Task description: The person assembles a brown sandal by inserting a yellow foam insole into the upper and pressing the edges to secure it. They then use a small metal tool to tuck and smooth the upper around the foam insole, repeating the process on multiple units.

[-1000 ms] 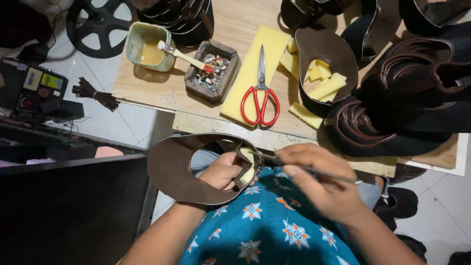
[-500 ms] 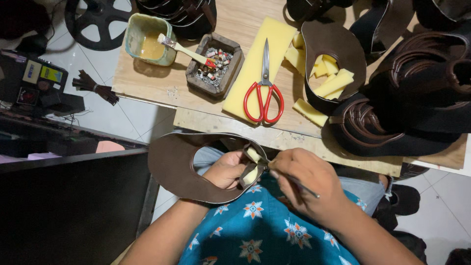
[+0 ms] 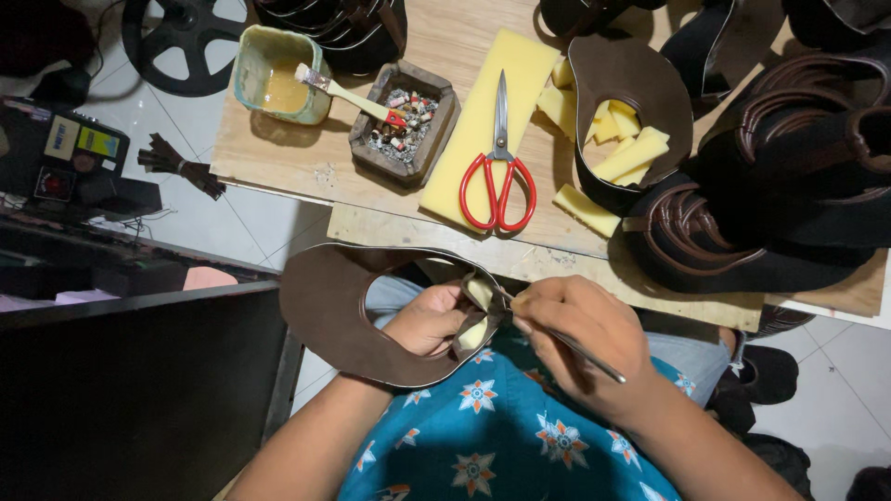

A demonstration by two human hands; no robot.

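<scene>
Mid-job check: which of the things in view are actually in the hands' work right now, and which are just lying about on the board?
In hand:
left hand holding the brown leather piece
yellow foam bit tucked at its edge
right hand with a thin metal tool

Lying about:
red scissors
yellow foam sheet
glue pot with brush
wooden tray
stacked brown pieces
</scene>
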